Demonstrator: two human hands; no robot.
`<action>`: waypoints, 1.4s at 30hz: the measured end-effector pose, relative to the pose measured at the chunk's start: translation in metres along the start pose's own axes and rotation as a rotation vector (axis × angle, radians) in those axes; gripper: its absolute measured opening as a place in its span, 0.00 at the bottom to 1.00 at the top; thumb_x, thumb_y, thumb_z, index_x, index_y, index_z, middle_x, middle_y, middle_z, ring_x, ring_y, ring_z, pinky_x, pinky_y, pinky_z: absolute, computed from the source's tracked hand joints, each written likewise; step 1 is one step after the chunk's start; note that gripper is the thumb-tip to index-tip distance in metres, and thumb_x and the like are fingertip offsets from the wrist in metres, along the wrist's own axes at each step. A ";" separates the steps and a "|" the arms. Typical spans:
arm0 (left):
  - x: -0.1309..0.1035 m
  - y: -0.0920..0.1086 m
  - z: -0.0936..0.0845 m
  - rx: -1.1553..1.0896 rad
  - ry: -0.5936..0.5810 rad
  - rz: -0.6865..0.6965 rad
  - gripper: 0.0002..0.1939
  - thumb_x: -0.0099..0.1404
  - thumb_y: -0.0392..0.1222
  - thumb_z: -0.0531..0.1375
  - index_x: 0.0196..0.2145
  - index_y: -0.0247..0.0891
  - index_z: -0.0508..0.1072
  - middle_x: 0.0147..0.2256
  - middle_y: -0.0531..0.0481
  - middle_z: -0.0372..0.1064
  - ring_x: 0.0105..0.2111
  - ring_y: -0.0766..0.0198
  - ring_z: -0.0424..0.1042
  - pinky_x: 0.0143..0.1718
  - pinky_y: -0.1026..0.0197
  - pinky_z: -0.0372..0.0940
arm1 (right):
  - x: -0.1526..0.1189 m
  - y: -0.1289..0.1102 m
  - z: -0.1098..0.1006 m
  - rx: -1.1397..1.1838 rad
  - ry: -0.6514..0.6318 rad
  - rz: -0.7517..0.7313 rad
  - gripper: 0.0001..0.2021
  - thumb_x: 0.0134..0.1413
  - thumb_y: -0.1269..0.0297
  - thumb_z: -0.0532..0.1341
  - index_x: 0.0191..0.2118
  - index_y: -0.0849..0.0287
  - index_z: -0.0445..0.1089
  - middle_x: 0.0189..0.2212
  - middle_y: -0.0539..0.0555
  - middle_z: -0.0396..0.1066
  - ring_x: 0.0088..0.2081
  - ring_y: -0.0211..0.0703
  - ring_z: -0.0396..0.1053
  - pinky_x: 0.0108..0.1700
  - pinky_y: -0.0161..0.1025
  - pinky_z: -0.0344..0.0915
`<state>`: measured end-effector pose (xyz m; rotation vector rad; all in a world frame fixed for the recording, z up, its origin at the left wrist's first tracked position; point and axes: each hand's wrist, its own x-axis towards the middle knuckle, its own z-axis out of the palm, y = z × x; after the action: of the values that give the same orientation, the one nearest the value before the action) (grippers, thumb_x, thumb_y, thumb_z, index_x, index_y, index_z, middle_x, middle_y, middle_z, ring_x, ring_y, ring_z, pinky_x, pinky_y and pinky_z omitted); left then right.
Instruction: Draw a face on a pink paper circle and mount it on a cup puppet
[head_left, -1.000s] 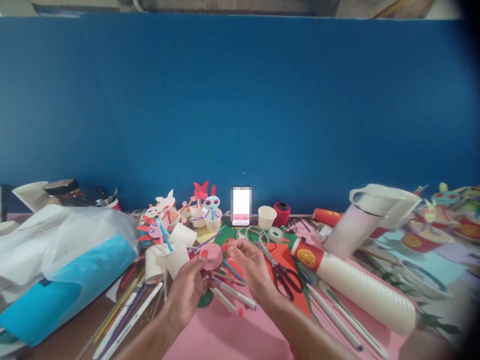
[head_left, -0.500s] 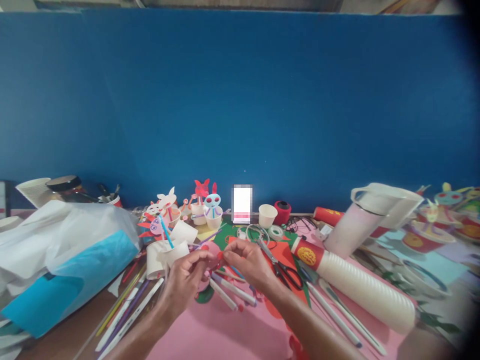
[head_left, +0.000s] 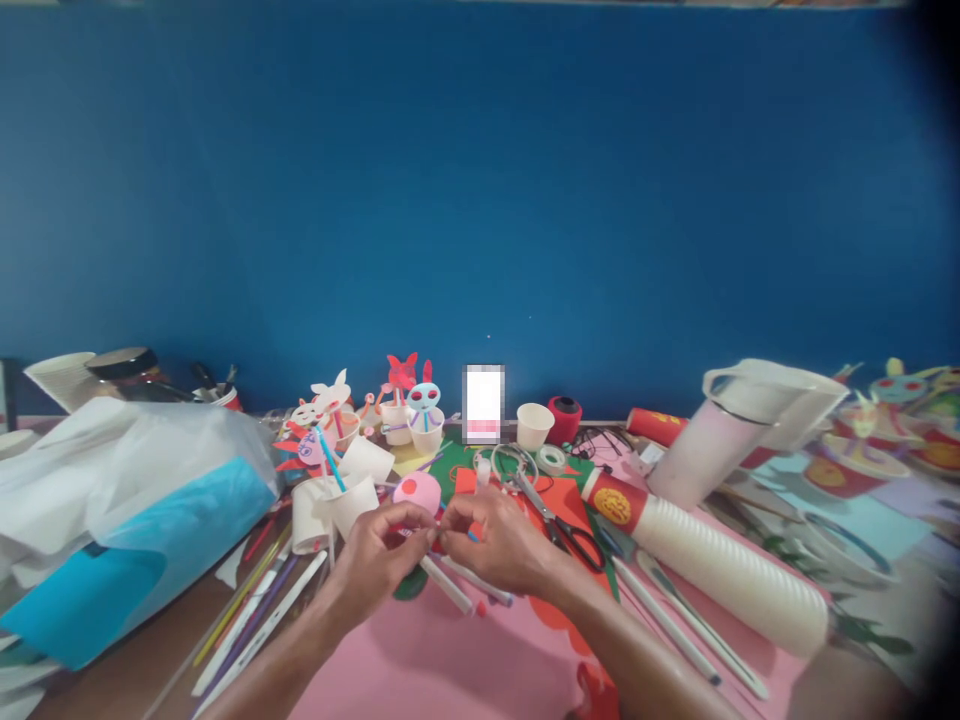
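My left hand and right hand meet at the lower centre of the frame, both drawn narrow, thumbs and fingers pinched together; whatever sits between the fingertips is too small for me to tell. The pink disc with a red dot on it is just above my left fingers, and I cannot tell whether I am gripping it. A pink sheet covers the tabletop below my wrists, while bare brown surface shows at lower left. Above the pink, at centre, lie a green sheet and an orange-red sheet, with black-handled scissors across the orange one. A long stack of paper cups slants through the lower right, below a tilted pitcher. At left, a white plastic bag lies over a bright blue packet. Along the back stand a paper rabbit figure and a blurred, lit screen. A plain blue wall fills the upper frame.
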<state>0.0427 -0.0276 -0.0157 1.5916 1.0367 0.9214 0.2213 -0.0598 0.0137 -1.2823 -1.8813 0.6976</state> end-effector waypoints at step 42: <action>-0.009 0.003 0.017 -0.349 0.121 -0.141 0.11 0.57 0.47 0.62 0.32 0.36 0.71 0.22 0.55 0.64 0.21 0.70 0.62 0.21 0.70 0.55 | 0.004 0.004 0.033 0.627 0.236 0.274 0.03 0.47 0.67 0.61 0.26 0.60 0.68 0.22 0.47 0.67 0.26 0.36 0.63 0.31 0.33 0.61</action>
<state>0.0554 -0.0417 -0.0170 1.1722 0.9947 1.0476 0.1956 -0.0555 -0.0075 -1.1453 -1.1675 1.1161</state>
